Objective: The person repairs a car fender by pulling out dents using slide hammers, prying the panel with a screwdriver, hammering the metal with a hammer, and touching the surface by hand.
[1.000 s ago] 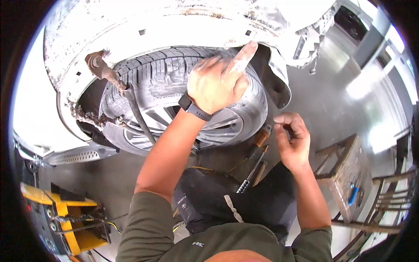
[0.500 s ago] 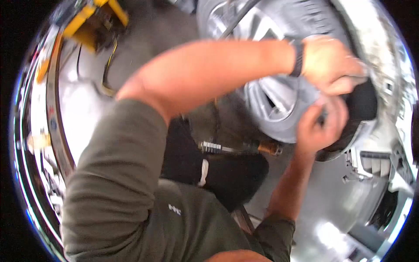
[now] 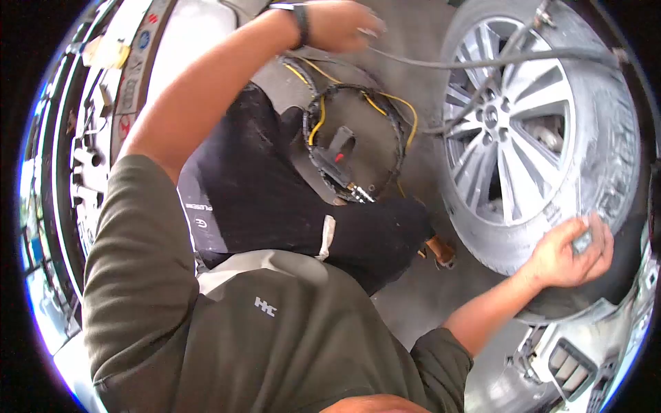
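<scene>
My left hand [image 3: 337,27], with a dark band at its wrist, is at the top of the view, left of the wheel. Its fingers are curled and blurred, and a small pale bit shows at the fingertips; I cannot make out what it is. A grey hose [image 3: 441,65] runs from near those fingers across the front of the wheel. My right hand [image 3: 571,255] is palm up beside the lower tyre [image 3: 496,258], its fingers curled round a small grey-green piece [image 3: 582,241]. The silver alloy wheel [image 3: 513,131] carries pale dust.
Black-and-yellow cable [image 3: 399,138] lies coiled on the floor with a dark hand tool [image 3: 330,162] inside the loop. White bodywork with a vent grille [image 3: 571,368] is at lower right. A strip with car badges [image 3: 135,76] runs along the left.
My left hand has moved away from the wheel arch, toward the upper left. The right hand has dropped lower and turned palm up. My view has shifted, showing more of the wheel and cable.
</scene>
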